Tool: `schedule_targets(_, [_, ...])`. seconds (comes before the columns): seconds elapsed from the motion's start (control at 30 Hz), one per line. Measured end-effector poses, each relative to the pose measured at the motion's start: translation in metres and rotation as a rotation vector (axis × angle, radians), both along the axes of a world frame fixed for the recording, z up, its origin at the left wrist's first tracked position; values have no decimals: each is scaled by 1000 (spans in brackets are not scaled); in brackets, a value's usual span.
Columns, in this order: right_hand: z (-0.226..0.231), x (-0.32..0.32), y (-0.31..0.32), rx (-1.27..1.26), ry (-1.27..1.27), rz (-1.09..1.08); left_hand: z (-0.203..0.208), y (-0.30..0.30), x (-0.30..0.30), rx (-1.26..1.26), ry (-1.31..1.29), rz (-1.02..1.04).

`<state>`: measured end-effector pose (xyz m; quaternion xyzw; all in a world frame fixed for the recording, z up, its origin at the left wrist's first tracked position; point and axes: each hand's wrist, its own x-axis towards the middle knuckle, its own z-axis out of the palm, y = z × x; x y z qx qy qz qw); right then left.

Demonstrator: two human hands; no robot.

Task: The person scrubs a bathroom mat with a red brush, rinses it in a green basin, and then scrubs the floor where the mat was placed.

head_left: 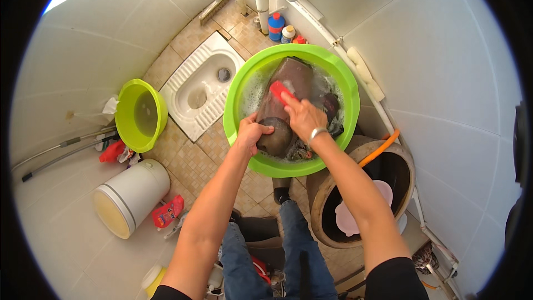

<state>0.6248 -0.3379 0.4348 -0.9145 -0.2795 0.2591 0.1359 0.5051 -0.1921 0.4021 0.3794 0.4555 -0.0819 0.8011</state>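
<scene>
A large lime-green basin [236, 97] holds soapy water with foam. In it lies a wet brown piece, apparently cloth [291, 72], spread flat at the far side and bunched into a rounded lump nearer me. My left hand [252, 133] grips its near left edge, thumb on top of the lump. My right hand [305, 118], with a silver bangle at the wrist, is closed round a red scrubbing brush [281, 92], which rests on the brown piece. The brush's underside is hidden. Darker wet items [331, 105] sit in the water at the right.
Left of the basin is a white squat toilet [197, 91], then a yellow-green bucket [145, 114] and a white lidded bin [133, 197]. Bottles [276, 26] stand beyond the basin. At right, a large brown vat [322, 211] holds a pink dipper [347, 219] beside an orange hose [380, 149].
</scene>
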Motion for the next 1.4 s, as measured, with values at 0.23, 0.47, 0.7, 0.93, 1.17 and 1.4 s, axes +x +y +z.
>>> schedule_targets(0.23, [-12,-27,0,51,123,-148,-1,-12,2,873,179,-424])
schedule_targets(0.47, [-14,-22,-9,-102,98,-66,-10,-23,10,1171,225,-524])
schedule_targets(0.7, [-40,-11,21,-281,138,-24,-20,-24,20,1402,340,-786])
schedule_targets(0.93, [-42,-13,37,-359,150,-2,-32,-24,13,1649,303,-1183])
schedule_targets(1.17, [-41,-12,36,-322,202,-3,-5,-45,-25,1891,18,-1026])
schedule_targets(1.4, [-43,-8,39,-418,251,19,27,-54,-72,1581,-150,-949])
